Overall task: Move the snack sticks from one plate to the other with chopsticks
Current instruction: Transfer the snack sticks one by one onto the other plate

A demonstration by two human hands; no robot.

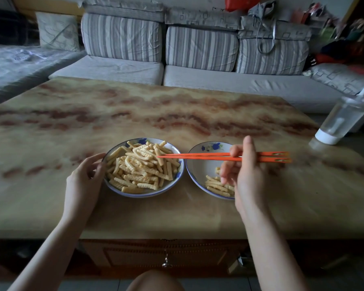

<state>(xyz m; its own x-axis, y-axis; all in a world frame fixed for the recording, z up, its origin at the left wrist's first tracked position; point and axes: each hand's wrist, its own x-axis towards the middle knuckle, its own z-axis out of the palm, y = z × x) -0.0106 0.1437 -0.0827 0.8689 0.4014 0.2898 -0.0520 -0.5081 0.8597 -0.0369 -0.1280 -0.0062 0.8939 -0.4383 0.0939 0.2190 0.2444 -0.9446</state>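
Near the desk's (135, 114) front edge, the right hand (246, 171) grips orange chopsticks (198, 157) in its fingers (235, 151). They lie level, tips pointing left, nearly together over snack sticks (141, 164) heaped on the left plate (135, 194). The left hand (84, 177) holds its rim. The right plate (194, 162) sits just beside.

Two plates here, left plate (143, 195) and right plate (200, 164); two chopsticks (198, 156) (one orange pair); left hand (82, 179), right hand (247, 175); one bottle (343, 118), desk's (177, 106) right edge; snack sticks (141, 164): dozens left, few right.
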